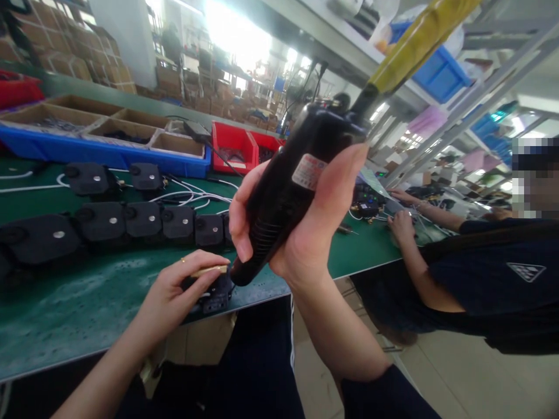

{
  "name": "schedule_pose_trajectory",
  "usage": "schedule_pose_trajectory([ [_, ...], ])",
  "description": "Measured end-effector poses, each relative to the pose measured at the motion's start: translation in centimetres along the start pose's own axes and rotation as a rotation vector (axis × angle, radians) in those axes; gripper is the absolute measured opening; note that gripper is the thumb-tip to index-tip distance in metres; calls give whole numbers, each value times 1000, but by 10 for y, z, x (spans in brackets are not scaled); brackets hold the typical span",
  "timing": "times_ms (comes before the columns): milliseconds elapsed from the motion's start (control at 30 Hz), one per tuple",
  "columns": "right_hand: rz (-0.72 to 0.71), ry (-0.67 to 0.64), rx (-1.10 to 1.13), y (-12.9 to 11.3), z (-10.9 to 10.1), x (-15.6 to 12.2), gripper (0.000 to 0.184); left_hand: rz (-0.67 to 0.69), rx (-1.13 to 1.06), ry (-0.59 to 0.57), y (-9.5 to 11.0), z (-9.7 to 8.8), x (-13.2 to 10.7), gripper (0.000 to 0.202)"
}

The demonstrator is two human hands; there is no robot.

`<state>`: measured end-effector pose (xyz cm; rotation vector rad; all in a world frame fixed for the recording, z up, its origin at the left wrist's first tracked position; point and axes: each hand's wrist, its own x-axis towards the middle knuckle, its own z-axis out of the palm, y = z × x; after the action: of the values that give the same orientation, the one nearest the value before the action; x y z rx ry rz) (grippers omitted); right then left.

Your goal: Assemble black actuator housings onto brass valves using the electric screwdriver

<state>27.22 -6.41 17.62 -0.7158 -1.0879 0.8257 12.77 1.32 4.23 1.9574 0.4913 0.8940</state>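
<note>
From the head view, the right hand [318,224] is wrapped firmly round a black driver [275,192], slanting down to a small black unit [218,295] at the near edge of the green surface [100,308]. The left hand [177,288] has its thumb and 1 finger pinched on a tan strip [210,270] over that unit. Whether the driver's tip touches it, I can't tell from here. Behind lie 2 rows of black housings [142,220]; off to the right, a co-worker's hand [402,228] is busy too. I'd call this step fastening, or lining up for it; the next move calls for a steady left hand and a well-seated tip.
</note>
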Motion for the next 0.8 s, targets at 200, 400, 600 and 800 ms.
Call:
schedule_pose_trajectory([
  [200, 67, 23, -94, 3, -1, -1, 76, -22, 6, 4, 1, 1, 0, 25],
  [400, 78, 30, -83, -2, 0, -4, 72, -28, 16, -12, -2, -1, 0, 25],
  [600, 108, 51, -67, 0, 3, -3, 70, -15, 16, -15, 0, -1, 1, 22],
  [800, 124, 204, -178, 1, 21, -3, 64, 38, 45, 12, 5, 0, 4, 26],
])
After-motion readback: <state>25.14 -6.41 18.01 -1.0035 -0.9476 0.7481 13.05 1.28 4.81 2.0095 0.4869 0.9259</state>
